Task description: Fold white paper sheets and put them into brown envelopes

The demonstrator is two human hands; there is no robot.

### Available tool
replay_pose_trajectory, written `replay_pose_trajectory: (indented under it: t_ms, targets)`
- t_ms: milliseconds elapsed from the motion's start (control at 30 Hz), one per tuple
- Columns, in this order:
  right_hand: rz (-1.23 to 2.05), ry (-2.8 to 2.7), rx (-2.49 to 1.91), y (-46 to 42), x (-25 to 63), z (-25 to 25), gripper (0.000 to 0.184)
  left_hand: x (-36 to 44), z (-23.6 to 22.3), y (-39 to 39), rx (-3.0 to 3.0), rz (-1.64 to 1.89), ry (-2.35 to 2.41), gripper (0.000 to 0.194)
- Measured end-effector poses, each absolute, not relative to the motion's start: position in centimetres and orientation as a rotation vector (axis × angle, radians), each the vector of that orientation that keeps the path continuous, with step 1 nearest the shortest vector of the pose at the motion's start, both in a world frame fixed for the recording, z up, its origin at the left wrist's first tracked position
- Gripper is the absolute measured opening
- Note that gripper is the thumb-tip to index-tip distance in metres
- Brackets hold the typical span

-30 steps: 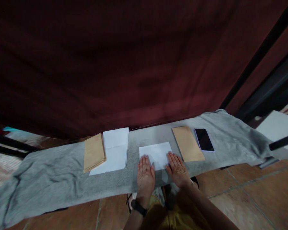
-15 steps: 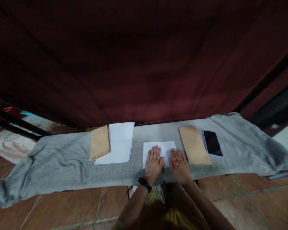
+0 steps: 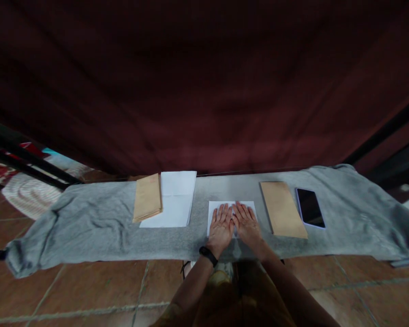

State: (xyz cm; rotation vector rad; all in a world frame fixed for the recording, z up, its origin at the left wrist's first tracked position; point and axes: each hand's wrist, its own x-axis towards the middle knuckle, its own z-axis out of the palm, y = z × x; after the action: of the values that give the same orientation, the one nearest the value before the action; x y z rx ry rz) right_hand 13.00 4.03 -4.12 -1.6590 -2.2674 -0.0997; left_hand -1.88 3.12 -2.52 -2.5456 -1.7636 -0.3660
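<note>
Behind, dark red curtain (image 3: 204, 95); below, grey cloth (image 3: 88, 227). Seemingly pressing down with left hand (image 3: 221, 229) and right hand (image 3: 247, 225) side by side, fingers extended, gripping nothing, on 1 small white sheet (image 3: 212, 206) midway along the cloth. Apparently folded already; perhaps left to do: larger white sheets (image 3: 175, 209) at left, partly under brown stack (image 3: 147, 197). Rightward: 1 brown packet (image 3: 283, 209) near phone (image 3: 310, 208).

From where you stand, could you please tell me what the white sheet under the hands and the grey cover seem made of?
The white sheet looks like matte paper: straight-edged, without shine. The grey cover seems a dull, soft fabric, perhaps fleece, with a mottled surface and loose folds; fibre unclear.
</note>
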Motion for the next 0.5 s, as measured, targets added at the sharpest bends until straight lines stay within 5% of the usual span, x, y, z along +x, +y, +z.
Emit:
replay_pose_trajectory:
  t_ms: [500]
  targets:
    - [-0.289,-2.103,-1.668,3.6,15.2,-5.7,0.058,-4.6,-2.9,2.6,-2.33,-0.381,-1.965,0.059]
